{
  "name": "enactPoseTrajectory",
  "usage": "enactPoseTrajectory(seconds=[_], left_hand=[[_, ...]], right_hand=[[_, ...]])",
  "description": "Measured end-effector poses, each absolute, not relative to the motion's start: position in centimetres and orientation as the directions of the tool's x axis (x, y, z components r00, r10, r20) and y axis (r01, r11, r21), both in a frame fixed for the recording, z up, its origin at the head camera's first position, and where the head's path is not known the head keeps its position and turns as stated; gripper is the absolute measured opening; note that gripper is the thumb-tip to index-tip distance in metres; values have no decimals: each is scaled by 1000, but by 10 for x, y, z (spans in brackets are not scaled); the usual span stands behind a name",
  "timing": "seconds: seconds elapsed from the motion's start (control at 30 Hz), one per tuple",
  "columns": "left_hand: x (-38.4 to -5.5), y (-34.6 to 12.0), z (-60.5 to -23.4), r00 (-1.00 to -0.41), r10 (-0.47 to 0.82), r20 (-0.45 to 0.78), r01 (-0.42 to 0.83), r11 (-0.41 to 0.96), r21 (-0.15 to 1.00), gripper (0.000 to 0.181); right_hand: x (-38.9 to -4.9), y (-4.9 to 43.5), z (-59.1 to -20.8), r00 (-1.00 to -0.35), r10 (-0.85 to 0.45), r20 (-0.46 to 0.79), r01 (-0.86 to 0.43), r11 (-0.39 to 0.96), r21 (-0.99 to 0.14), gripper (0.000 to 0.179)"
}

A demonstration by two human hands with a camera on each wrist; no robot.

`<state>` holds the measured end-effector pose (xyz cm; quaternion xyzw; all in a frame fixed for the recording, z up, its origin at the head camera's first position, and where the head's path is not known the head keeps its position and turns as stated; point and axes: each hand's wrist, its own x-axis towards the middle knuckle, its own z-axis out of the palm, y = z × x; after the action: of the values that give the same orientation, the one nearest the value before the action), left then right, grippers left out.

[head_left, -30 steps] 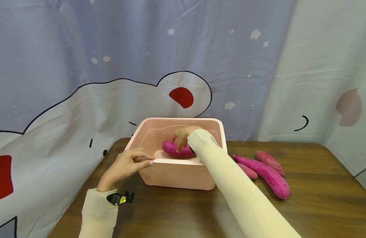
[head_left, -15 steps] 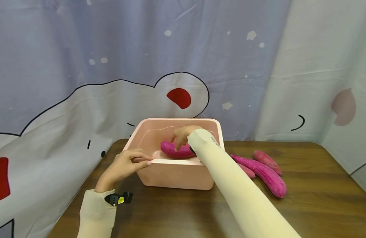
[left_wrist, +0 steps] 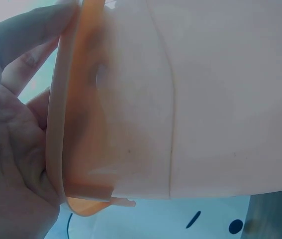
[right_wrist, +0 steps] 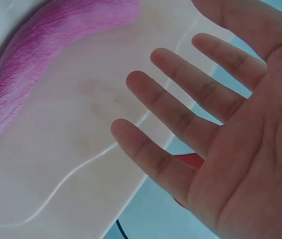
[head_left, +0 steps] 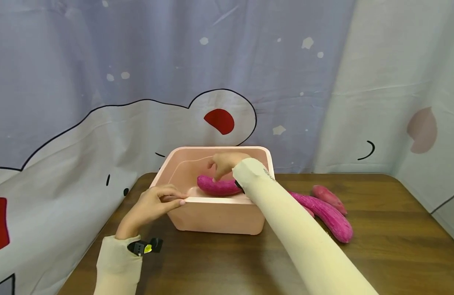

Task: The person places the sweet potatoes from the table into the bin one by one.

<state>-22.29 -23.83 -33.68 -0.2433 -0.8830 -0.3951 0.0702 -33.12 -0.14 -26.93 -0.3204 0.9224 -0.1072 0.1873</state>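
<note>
A pink plastic bin [head_left: 215, 217] stands on the table, and one long magenta eggplant [head_left: 215, 187] lies on its bottom. Over this eggplant hovers my right hand [head_left: 227, 163], its fingers apart from it. In the right wrist view the right hand [right_wrist: 235, 109] has loosely straight, spread fingers and holds nothing; the eggplant [right_wrist: 36, 59] lies clear of them. My left hand [head_left: 153, 205] grips the bin's near left rim. Its thumb [left_wrist: 26, 27] is on the outer side in the left wrist view, with the other fingers behind the rim.
Right of the bin lie another long magenta eggplant [head_left: 330, 215] and a shorter pink sweet potato [head_left: 329, 198]; a further pink piece is mostly hidden by the right sleeve [head_left: 304, 233]. A patterned curtain [head_left: 286, 82] hangs behind the wooden table [head_left: 204, 262].
My right hand has risen slightly and its fingers have come away from the eggplant in the bin. The left hand keeps its grip on the rim. The head view has shifted a little.
</note>
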Motion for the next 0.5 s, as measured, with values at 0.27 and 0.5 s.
enactPoseTrajectory(seconds=[0.27,0.5], left_hand=[[-226,-239,-341,-872,368,323,487,575,658,16],[-229,-240,-339,-875,367,315,480,578,660,18]], right_hand=[[-333,18,-250,-742,-629,-232,-553,770,-317,57],[-338,41,-235,-777,-601,-188,-530,786,-319,63]])
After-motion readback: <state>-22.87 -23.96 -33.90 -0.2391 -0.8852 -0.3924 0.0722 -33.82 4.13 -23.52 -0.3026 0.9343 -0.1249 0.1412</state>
